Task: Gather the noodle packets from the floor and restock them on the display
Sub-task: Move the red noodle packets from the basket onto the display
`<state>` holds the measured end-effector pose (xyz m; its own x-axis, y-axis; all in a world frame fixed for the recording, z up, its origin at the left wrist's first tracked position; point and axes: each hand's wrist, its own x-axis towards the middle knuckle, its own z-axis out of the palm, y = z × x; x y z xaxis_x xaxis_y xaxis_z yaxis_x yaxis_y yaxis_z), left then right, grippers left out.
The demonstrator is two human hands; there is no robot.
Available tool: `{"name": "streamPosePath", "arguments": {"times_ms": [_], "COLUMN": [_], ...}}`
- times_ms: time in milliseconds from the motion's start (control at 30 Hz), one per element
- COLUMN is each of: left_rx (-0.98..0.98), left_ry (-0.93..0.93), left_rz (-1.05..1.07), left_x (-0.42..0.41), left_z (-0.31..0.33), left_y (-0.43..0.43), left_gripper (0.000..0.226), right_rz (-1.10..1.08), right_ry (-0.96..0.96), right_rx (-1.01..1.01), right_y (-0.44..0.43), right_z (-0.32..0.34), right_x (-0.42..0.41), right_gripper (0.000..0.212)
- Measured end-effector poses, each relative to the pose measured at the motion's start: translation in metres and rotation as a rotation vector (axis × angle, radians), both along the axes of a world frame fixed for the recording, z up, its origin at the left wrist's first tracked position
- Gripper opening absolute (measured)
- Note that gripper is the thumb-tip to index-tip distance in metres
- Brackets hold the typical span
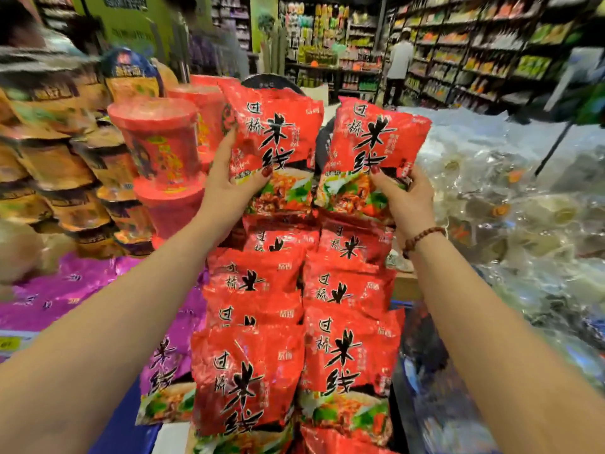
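Two red noodle packets with black lettering are held upright, side by side, at the top of the display. My left hand [229, 181] grips the lower left edge of the left packet [275, 136], thumb on its front. My right hand [404, 194] grips the lower right corner of the right packet [376, 142]. Below them two columns of several like red packets [301, 322] lie overlapping on the sloped display, down to the frame's bottom edge.
Red noodle cups [157, 142] and orange bowls [52, 178] are stacked to the left, purple packets [65, 290] below them. Clear-wrapped goods [510, 208] pile up on the right. A person [397, 67] stands in the far aisle between stocked shelves [491, 50].
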<state>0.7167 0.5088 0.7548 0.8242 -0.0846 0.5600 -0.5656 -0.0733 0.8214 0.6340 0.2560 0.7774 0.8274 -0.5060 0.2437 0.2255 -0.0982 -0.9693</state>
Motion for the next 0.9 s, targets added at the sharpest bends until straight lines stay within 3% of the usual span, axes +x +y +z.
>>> {"name": "streamPosePath", "arguments": {"times_ms": [267,500,567,700,767,833,900], "left_rx": [0.105,0.378,0.409,0.523,0.621,0.798,0.982], "left_ry": [-0.075,-0.129,-0.195,-0.393,-0.620,-0.853,-0.934], "left_rz": [0.079,0.255,0.279,0.432,0.524,0.501,0.473], "left_x": [0.014,0.015,0.016,0.019,0.018,0.017,0.017], "left_z": [-0.018,-0.034,-0.034,-0.038,-0.035,-0.032,-0.031], "left_y": [-0.021,-0.009,-0.010,-0.010,-0.010,-0.015,-0.020], "left_gripper": [0.072,0.073,0.073,0.078,0.075,0.067,0.061], "right_rz": [-0.048,0.022,0.052,0.086,0.005,-0.121,-0.207], "right_ry": [0.093,0.118,0.145,0.218,0.207,0.126,0.071], "right_rx": [-0.090,-0.128,-0.182,-0.280,-0.395,-0.575,-0.821], "right_y": [-0.009,-0.022,-0.023,-0.024,-0.022,-0.019,-0.018], "right_z": [-0.034,-0.043,-0.045,-0.050,-0.051,-0.049,-0.046], "right_x": [0.039,0.042,0.040,0.042,0.042,0.040,0.037], "right_gripper": [0.079,0.056,0.044,0.040,0.051,0.081,0.096]}}
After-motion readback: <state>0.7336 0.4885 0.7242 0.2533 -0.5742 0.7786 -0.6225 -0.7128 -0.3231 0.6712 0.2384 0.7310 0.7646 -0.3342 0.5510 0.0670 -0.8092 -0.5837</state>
